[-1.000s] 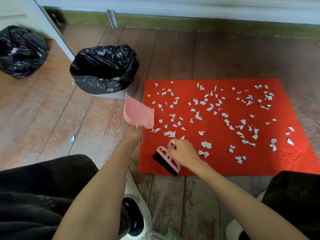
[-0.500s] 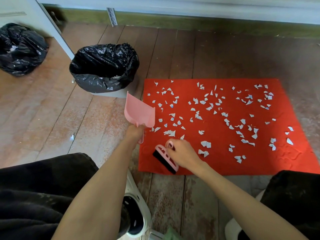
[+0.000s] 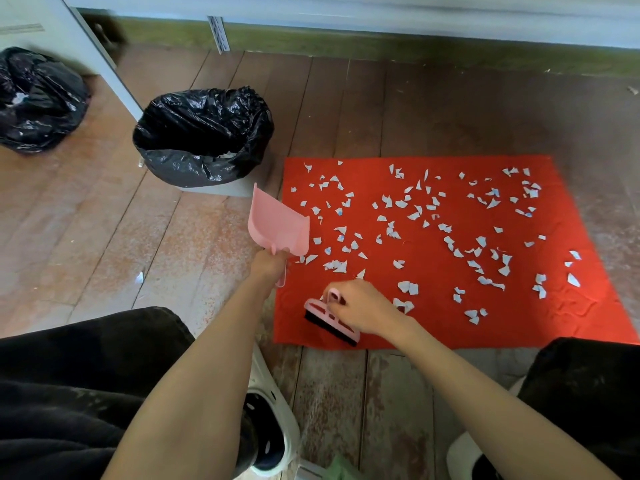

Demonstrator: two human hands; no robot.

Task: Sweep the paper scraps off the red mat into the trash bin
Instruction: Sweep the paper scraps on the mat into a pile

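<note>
A red mat (image 3: 433, 306) lies on the wooden floor, strewn with several white paper scraps (image 3: 391, 230). My left hand (image 3: 268, 266) grips the handle of a pink dustpan (image 3: 277, 225), held raised at the mat's left edge with its mouth facing away from me. My right hand (image 3: 360, 308) grips a pink hand brush (image 3: 330, 318) with black bristles, which rests on the mat's near-left corner. The trash bin (image 3: 204, 136), lined with a black bag, stands on the floor just beyond the dustpan to the left.
A tied black rubbish bag (image 3: 38, 98) sits at the far left by a white door frame. A skirting board and wall run along the back. My dark-trousered knees and white shoes (image 3: 273, 420) frame the near edge. One stray scrap (image 3: 139, 277) lies on the floorboards.
Both hands keep their grips and barely shift. The view has tilted slightly, so the scene sits a little lower in frame.
</note>
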